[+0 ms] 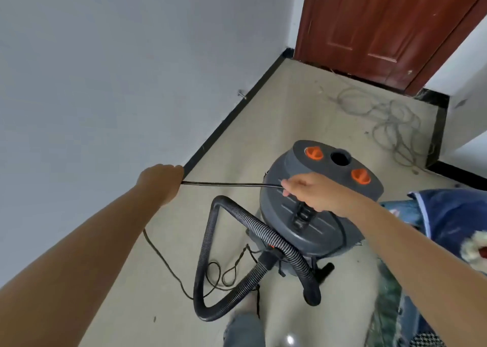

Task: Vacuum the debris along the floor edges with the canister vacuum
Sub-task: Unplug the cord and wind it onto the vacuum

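Observation:
A grey canister vacuum (321,207) with two orange knobs stands on the beige floor in the middle of the view. Its black ribbed hose (237,244) loops down to the floor in front of it. A black power cord (226,184) is stretched taut between my hands. My left hand (160,180) grips one end near the wall's black baseboard (229,117). My right hand (311,191) pinches the cord above the vacuum's lid. More of the cord lies in loose loops (216,275) on the floor under the hose.
A white wall (105,70) runs along the left. A brown wooden door (382,25) closes the far end. A tangle of grey rope or wire (390,117) lies near the door corner. Blue patterned fabric (448,215) sits at the right edge.

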The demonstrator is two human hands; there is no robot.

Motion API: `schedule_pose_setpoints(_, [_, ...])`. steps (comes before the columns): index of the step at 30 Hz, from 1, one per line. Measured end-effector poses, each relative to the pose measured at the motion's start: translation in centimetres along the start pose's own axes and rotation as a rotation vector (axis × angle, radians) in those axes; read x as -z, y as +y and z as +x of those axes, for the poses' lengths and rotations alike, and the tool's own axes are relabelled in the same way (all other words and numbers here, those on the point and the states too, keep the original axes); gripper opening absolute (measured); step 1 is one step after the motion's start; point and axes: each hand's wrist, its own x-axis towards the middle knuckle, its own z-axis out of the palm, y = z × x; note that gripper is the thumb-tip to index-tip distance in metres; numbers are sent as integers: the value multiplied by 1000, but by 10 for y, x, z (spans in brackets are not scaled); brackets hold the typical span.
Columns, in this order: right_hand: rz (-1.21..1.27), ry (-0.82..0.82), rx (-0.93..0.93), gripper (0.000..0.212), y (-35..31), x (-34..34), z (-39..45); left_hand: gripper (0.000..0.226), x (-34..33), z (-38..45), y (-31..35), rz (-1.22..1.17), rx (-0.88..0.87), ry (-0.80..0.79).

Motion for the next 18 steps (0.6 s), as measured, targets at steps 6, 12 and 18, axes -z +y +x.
schedule_pose_setpoints(6, [-186,41,117,29,-56,7,84,32,9,75,-38,124,109,84])
schedule_pose_setpoints(12, [-155,204,88,33,-78,37,162,60,18,184,-19,-468,361,-101])
schedule_pose_setpoints(18, [-86,209,-63,26,-42,91,183,29,22,255,47,-797,247,56])
